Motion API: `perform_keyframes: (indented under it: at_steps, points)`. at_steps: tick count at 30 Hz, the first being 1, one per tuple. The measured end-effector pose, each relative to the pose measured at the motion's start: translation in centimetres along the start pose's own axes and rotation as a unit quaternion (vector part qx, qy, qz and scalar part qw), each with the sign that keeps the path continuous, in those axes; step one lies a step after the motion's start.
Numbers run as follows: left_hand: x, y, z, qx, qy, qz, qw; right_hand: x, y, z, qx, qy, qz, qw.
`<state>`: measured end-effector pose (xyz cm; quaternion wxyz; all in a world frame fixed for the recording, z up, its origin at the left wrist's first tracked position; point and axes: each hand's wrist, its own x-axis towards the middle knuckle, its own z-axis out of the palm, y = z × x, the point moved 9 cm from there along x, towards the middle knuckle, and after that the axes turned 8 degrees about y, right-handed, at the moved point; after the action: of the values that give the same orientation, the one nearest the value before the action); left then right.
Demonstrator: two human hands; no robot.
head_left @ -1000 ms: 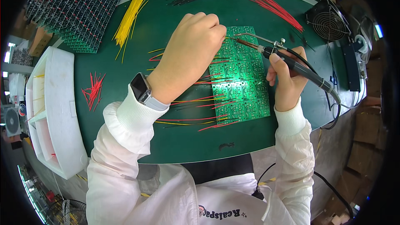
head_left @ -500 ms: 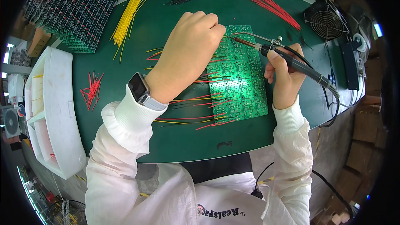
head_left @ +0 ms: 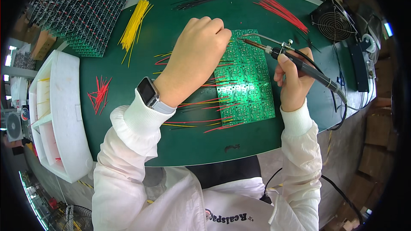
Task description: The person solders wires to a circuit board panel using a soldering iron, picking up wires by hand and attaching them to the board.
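My left hand (head_left: 199, 45) is closed in a pinch over the upper left of a green circuit board panel (head_left: 250, 75). A bit of yellow wire (head_left: 231, 40) shows beside its fingertips, which are mostly hidden behind the hand. My right hand (head_left: 295, 77) grips a soldering iron (head_left: 306, 66) with a thin metal tube clamped along it. The iron's tip points left, close above the panel's top rows, just right of my left fingers. Red, yellow and black wires (head_left: 201, 103) stick out leftward in rows from the panel, partly covered by my left forearm.
Yellow wires (head_left: 135, 28), black wires (head_left: 203, 1) and red wires (head_left: 282, 12) lie along the back. Short red wires (head_left: 99, 94) sit near a white foam box (head_left: 66, 115). Stacked boards (head_left: 81, 13) stand back left; a fan (head_left: 335, 23) stands back right.
The iron's tip has drawn slightly right, away from my left fingertips. The whole view has shifted a little; both hands keep much the same pose.
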<state>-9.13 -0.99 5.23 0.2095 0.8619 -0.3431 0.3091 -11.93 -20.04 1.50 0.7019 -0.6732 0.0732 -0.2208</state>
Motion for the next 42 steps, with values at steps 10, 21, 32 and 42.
perform_keyframes:
  at_steps: [10, 21, 32, 42]
  points:
    - [-2.8, -16.7, -5.8, 0.183, -0.077, -0.27, 0.942, 0.4, 0.1, -0.5, 0.027, 0.014, -0.004, 1.0]
    - [-4.4, -20.0, -3.5, 0.072, 0.037, -0.277, 0.957, 0.4, 0.3, -0.5, 0.022, 0.008, -0.008, 1.0]
    - [-4.2, -21.7, -2.8, 0.096, 0.026, -0.268, 0.958, 0.5, 0.3, -0.6, 0.026, 0.012, -0.009, 1.0]
    - [-0.3, -18.1, -5.2, -0.161, 0.117, -0.249, 0.948, 0.6, 0.4, -0.9, 0.029, 0.022, -0.001, 0.999]
